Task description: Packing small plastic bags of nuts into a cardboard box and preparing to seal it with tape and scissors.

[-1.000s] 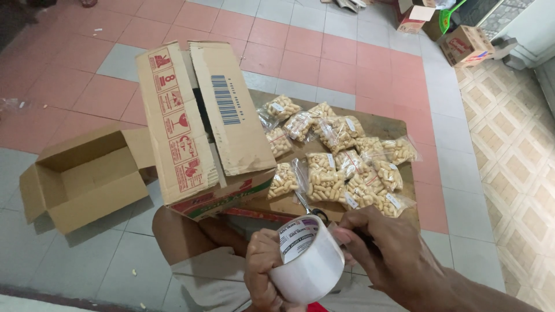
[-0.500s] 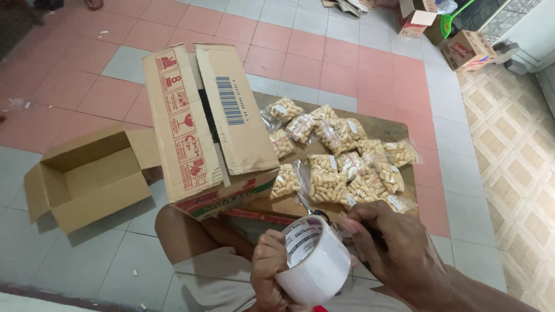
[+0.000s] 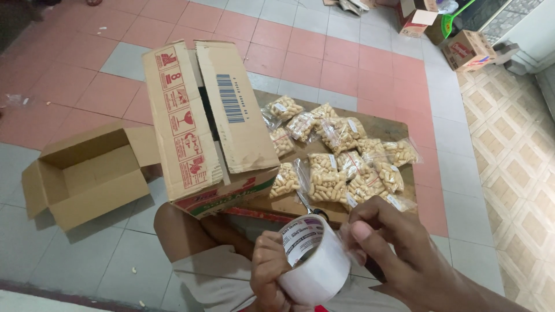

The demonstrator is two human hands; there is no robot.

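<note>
My left hand [image 3: 269, 271] grips a roll of white packing tape [image 3: 315, 260] at the bottom middle of the head view. My right hand [image 3: 399, 254] rests against the roll's right side, thumb and fingertips picking at the tape's surface. Just beyond the roll stands a closed brown cardboard box [image 3: 211, 121] with red handling symbols and a barcode, its top flaps meeting unevenly. To its right, several small clear bags of pale peanuts [image 3: 338, 159] lie heaped on a flat sheet of cardboard [image 3: 387, 127]. Scissors [image 3: 309, 207] peek out behind the roll.
An open, empty cardboard box [image 3: 87, 173] lies on the tiled floor at the left. My bent knee [image 3: 179, 231] shows below the closed box. More cartons [image 3: 468, 49] and a green tool [image 3: 457, 17] sit at the far top right.
The view has drifted slightly. My hands stay on the tape roll, the right fingers shifting a little along its edge. The boxes and bags have not moved.
</note>
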